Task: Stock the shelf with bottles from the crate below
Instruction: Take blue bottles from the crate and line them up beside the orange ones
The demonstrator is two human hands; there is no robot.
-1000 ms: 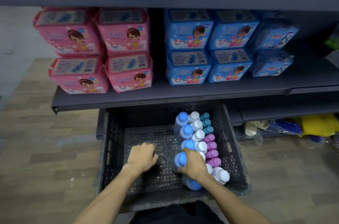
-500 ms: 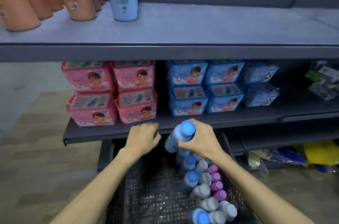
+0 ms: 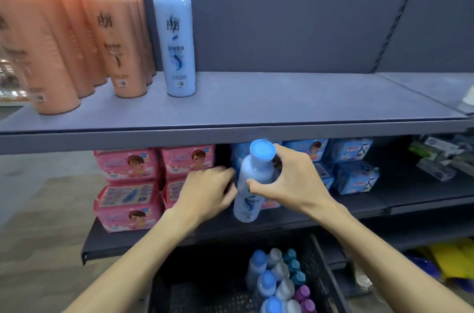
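A pale blue bottle (image 3: 250,184) with a brighter blue cap is held upright, slightly tilted, in front of the lower shelf and just under the front edge of the upper shelf (image 3: 282,105); it is gripped by the right hand (image 3: 289,182), whose thumb and fingers are curled round its upper body below the cap; a dark blue swirl is printed on its label, but the writing there cannot be read. The left hand (image 3: 207,192) is seen just beside the bottle on its left, the fingers curled toward it; whether the bottle is touched or held by this grip cannot be told, as the fingertips are blurred and partly hidden.

On the upper shelf a matching blue bottle (image 3: 175,38) is stood upright, marked with dark characters, a swirl and a small code square near its base; the characters are too blurred to be read; to its left, rows of orange bottles (image 3: 120,38) with similar dark markings are ranged.

Below the hands, a black perforated crate (image 3: 318,261) is seen, holding upright bottles with blue, white, teal and purple caps (image 3: 266,279).

On the lower shelf, pink packs (image 3: 128,184) and blue packs (image 3: 351,166) with a cartoon child's face are stacked; their brand lettering is illegible.
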